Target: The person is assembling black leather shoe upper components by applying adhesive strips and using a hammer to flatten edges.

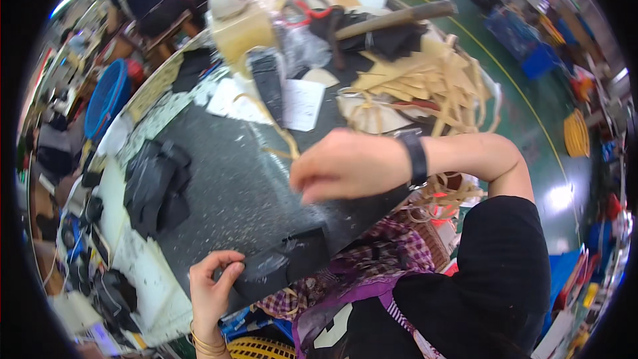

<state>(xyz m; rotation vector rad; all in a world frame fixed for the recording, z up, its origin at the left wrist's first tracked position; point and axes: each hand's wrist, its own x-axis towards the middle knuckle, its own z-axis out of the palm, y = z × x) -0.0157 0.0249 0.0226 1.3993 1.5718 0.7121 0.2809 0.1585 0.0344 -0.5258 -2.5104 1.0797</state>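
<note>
my left hand point(211, 287) pinches a flat black piece point(282, 260) at its end. my thumb is on top and my fingers curl under it, so my grip is closed tight on it. the black piece lies at the near edge of the dark worktop point(232, 179), and part of it sticks out over the edge above my lap.

my right hand point(349, 164) is above the worktop, just past the black piece. the fingers are bent down and close together. i cannot tell if they hold anything, because that hand is blurry and the fingertips are hidden.

a pile of black pieces point(158, 186) sits to my left on the worktop. tan strips point(425, 83) are heaped on the far right side, and a hammer point(392, 18) lies behind them.

what could go wrong: the black piece hangs off the edge, so i think it could slide down into my lap if my pinch gets loose. my right arm is near the tan strips, so i might bump them and knock some off the worktop.
</note>
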